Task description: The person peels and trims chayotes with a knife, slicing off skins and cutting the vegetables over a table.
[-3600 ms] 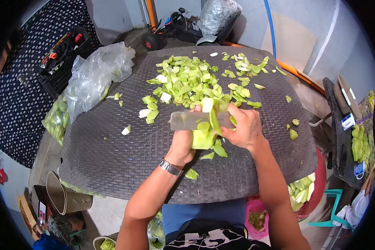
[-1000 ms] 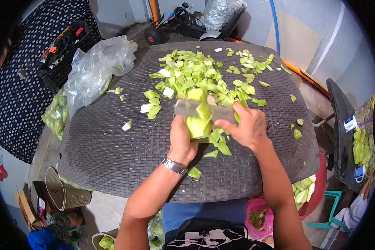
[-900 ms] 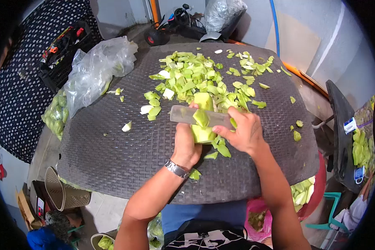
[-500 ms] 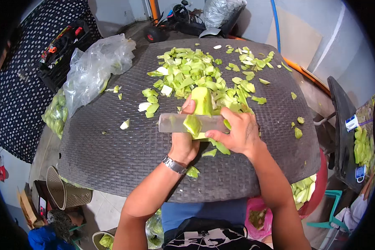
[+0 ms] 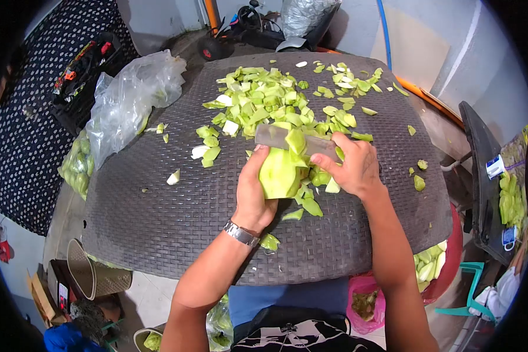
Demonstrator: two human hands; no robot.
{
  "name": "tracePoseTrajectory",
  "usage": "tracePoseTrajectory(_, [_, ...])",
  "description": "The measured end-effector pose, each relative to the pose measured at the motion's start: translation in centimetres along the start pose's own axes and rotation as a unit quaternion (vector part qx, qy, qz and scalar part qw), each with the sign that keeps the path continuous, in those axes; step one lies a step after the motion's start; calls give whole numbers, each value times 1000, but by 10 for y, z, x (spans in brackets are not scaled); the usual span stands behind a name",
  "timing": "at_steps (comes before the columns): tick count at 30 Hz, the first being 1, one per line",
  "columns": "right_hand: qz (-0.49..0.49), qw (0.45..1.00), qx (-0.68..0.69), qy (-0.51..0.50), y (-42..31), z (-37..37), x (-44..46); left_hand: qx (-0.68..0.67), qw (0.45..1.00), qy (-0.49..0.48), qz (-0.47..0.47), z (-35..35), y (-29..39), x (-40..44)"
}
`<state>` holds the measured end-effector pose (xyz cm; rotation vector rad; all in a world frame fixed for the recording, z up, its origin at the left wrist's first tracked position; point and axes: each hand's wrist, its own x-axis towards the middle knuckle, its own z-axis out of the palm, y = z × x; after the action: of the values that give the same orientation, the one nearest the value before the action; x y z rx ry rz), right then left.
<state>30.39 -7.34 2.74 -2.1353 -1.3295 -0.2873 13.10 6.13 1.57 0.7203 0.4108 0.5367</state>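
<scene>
My left hand, with a metal watch at the wrist, is wrapped round a pale green peeled vegetable over the dark woven table. My right hand grips a wide-bladed knife whose blade lies across the vegetable's far end. A cut green piece clings to the blade. The knife's handle is mostly hidden in my right hand. Beyond the hands spreads a heap of green peelings, and more peelings lie just below the knife.
A clear plastic bag rests on the table's left edge, above a bag of green vegetables. Cut vegetables fill a red basin at the lower right. A pink bag hangs below the near edge. Another person is partly visible at the lower left.
The knife has moved from across the vegetable's near part up to its far end. My left hand has turned the vegetable so a broad peeled face shows. My right hand has shifted slightly right and away.
</scene>
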Motion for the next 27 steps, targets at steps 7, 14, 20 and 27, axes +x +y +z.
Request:
tracePoseTrajectory(7, [-34, 999, 19, 0, -18, 3, -4, -36, 999, 21, -16, 2, -7, 0])
tracePoseTrajectory(14, [205, 975, 34, -76, 55, -13, 4, -115, 977, -130, -123, -1, 4, -1])
tracePoseTrajectory(20, [332, 790, 408, -316, 20, -39, 7, -131, 988, -46, -72, -2, 5, 2])
tracePoseTrajectory(27, [278, 326, 846, -316, -11, 5, -4, -91, 995, 0, -35, -7, 8, 9])
